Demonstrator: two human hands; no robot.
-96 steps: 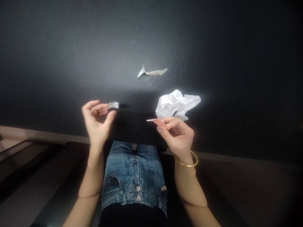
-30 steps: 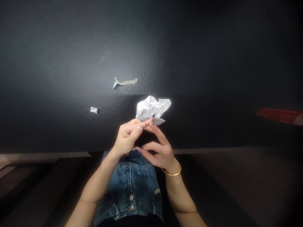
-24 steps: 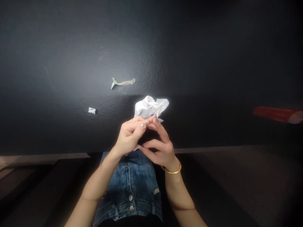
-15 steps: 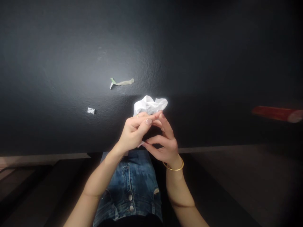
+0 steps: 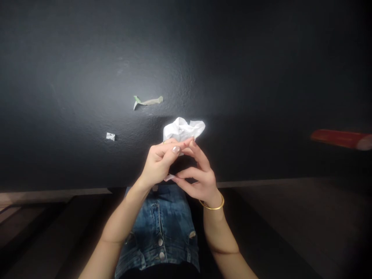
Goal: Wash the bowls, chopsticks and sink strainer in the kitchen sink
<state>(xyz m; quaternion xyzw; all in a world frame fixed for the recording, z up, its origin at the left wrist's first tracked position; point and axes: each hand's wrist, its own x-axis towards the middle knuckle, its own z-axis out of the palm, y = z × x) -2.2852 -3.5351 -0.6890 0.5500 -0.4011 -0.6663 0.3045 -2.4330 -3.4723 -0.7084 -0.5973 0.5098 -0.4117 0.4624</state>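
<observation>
My two hands meet above the front edge of the black table point(image 5: 261, 77). My left hand point(image 5: 158, 162) is closed, with its thumb and fingers pinched against the raised fingertips of my right hand point(image 5: 199, 178). What that pinch holds is hidden. My right hand is curled, and a thin pale pink piece point(image 5: 169, 177) pokes out from its lower fingers under my left palm. A gold bangle point(image 5: 214, 205) circles my right wrist. A crumpled white tissue point(image 5: 184, 129) lies on the table just behind the fingertips.
A small white square scrap point(image 5: 110, 136) lies on the table to the left. A twisted greenish-white strip point(image 5: 147, 102) lies farther back. A red object point(image 5: 338, 138) rests at the right edge. My lap in blue denim point(image 5: 162, 232) is below the table edge.
Three seconds ago my hands were apart and my left fingers held the small white scrap; it now lies on the table. Over the last second the joined hands only shifted slightly.
</observation>
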